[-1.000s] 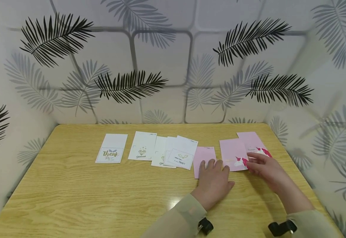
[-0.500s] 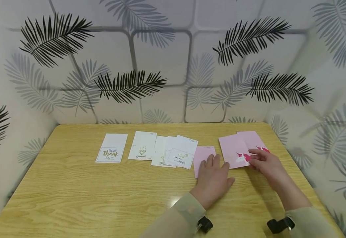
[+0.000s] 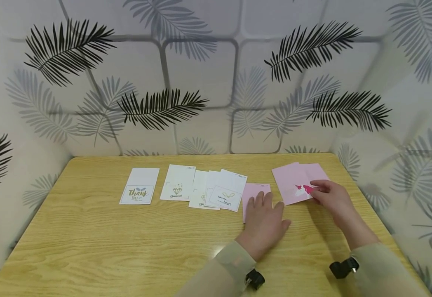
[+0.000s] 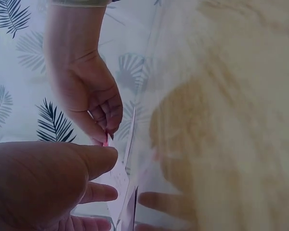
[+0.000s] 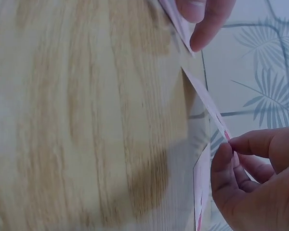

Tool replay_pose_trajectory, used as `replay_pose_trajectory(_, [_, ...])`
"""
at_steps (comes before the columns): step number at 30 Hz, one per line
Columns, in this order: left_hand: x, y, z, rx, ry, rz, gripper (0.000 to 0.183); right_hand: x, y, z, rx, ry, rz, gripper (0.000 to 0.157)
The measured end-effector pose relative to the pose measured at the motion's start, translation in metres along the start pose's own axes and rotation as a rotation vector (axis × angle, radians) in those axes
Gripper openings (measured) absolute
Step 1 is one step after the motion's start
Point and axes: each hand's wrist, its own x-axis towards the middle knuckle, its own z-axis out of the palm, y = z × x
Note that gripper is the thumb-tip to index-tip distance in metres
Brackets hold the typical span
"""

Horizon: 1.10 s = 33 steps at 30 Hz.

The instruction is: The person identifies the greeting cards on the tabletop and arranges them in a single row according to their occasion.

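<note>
At the right of the table, my right hand [image 3: 336,202] pinches a pink greeting card [image 3: 288,181] with a unicorn print by its lower right edge. In the right wrist view, thumb and fingertips hold that card's edge, and it stands tilted off the wood. Partly behind it lies a second pink card [image 3: 317,170]. My left hand [image 3: 263,222] has its fingers extended over another pink card [image 3: 252,191], covering its lower part. In the left wrist view, the left thumb and fingers reach toward the cards, with the right hand beyond.
Left of the pink cards lie overlapping white cards, the top one [image 3: 228,192] reading "heart". Further left are a diamond card [image 3: 178,181] and a "Thank You" card [image 3: 139,185]. Patterned walls [image 3: 201,90] enclose the wooden table [image 3: 108,243] at the back and sides.
The pinched unicorn card has moved right and slightly back, overlapping more of the second pink card. My left hand stays by its pink card, which has shifted slightly.
</note>
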Motion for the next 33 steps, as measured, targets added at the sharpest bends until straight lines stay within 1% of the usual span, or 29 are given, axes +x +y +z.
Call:
replay_pose_trajectory(3, [0.002,-0.004,0.0,0.019,0.037,-0.015,0.052,0.005,0.001,0.002,-0.092,0.032,-0.018,0.046])
replay_pose_trajectory(5, [0.003,-0.007,0.0,0.018,0.063,-0.027,0.049,0.007,0.001,0.003,-0.146,0.051,-0.031,0.045])
replay_pose_trajectory(7, [0.003,-0.01,0.0,0.008,0.074,-0.039,0.048,0.009,0.002,0.004,-0.197,0.067,-0.043,0.044])
replay_pose_trajectory(12, [0.007,-0.017,0.0,-0.041,0.041,-0.079,0.047,0.012,0.001,0.007,-0.294,0.096,-0.054,0.042])
replay_pose_trajectory(16, [0.008,-0.02,0.0,-0.049,0.021,-0.093,0.048,0.012,0.0,0.009,-0.33,0.103,-0.063,0.04])
replay_pose_trajectory(21, [0.006,-0.021,0.002,-0.059,0.031,-0.088,0.045,0.011,0.0,0.01,-0.357,0.113,-0.084,0.037])
replay_pose_trajectory(27, [0.004,-0.022,0.003,-0.041,0.024,-0.077,0.04,0.013,0.001,0.012,-0.368,0.119,-0.077,0.034])
replay_pose_trajectory(33, [0.004,-0.022,0.002,-0.029,0.014,-0.074,0.041,0.014,0.002,0.014,-0.367,0.114,-0.083,0.027])
